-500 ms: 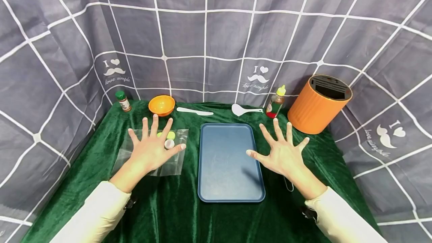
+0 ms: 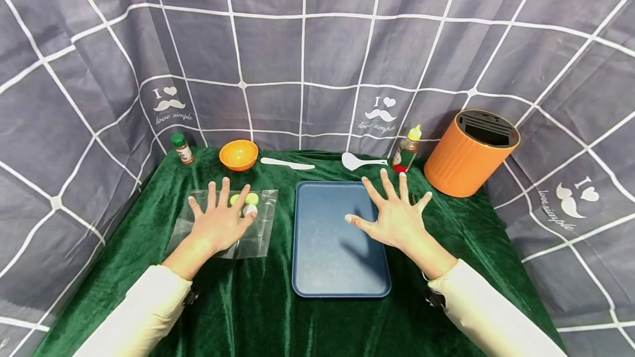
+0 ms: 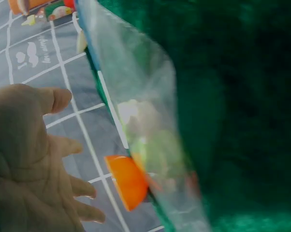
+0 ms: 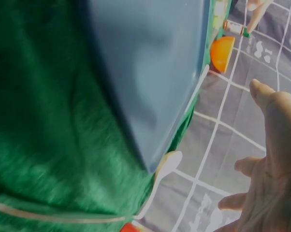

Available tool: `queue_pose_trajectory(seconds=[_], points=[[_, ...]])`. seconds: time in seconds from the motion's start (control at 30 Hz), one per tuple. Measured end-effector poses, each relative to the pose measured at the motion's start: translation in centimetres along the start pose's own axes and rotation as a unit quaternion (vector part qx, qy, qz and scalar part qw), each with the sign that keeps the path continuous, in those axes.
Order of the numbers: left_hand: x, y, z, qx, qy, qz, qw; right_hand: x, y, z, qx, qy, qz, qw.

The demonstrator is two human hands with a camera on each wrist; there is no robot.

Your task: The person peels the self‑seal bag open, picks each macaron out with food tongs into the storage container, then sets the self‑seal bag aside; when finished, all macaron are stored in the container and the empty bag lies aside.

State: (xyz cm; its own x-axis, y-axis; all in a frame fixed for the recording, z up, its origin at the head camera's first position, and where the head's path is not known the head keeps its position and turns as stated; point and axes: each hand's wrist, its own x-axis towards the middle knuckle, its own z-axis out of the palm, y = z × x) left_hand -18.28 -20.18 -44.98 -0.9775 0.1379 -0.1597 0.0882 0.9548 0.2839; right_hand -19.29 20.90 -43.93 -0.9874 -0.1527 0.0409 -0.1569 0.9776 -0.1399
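My left hand (image 2: 218,227) hovers with fingers spread over a clear plastic bag (image 2: 260,238), holding nothing. Partly behind its fingers, yellow-green round pieces (image 2: 252,199) and a white one (image 2: 250,211) show at the bag. In the left wrist view, the palm of the left hand (image 3: 29,159) faces the bag, which looks blurred. Over the right edge of a blue rectangular tray (image 2: 322,247) is my right hand (image 2: 399,222), also spread and holding nothing; its shadow falls on the tray. The right wrist view has the right hand (image 4: 281,159) beside the tray (image 4: 155,63).
Along the back stand a green-capped spice jar (image 2: 182,149), an orange bowl (image 2: 238,155), a white plastic knife (image 2: 288,163), a white ladle (image 2: 353,162), a yellow-capped sauce bottle (image 2: 407,150) and an orange knife block (image 2: 463,158). A grey checked curtain (image 2: 327,54) hangs behind the green cloth (image 2: 248,307).
My right hand has moved left, from beside the tray to over its right edge. The left hand has shifted only slightly, its thumb drawn in a little.
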Motion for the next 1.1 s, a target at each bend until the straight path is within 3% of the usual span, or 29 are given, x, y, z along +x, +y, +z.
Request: queue_pose_trajectory(seconds=[0.3,0.5,0.83,1.1], points=[[0.3,-2.1,2.0,-0.016,-0.050,0.000,0.9986,2.2,-3.7,1.2,-0.010,-0.021,-0.030,0.999],[0.7,-2.8,3.5,-0.024,-0.064,-0.005,0.9976,3.4,-6.0,2.2,-0.025,-0.038,-0.058,0.997],[0.2,-2.1,3.4,-0.016,-0.059,-0.022,0.9979,6.1,-10.7,4.5,-0.011,-0.070,-0.147,0.987],[0.4,-1.9,3.9,-0.005,-0.063,-0.031,0.9975,9.0,-14.4,6.9,0.003,-0.036,-0.237,0.971]])
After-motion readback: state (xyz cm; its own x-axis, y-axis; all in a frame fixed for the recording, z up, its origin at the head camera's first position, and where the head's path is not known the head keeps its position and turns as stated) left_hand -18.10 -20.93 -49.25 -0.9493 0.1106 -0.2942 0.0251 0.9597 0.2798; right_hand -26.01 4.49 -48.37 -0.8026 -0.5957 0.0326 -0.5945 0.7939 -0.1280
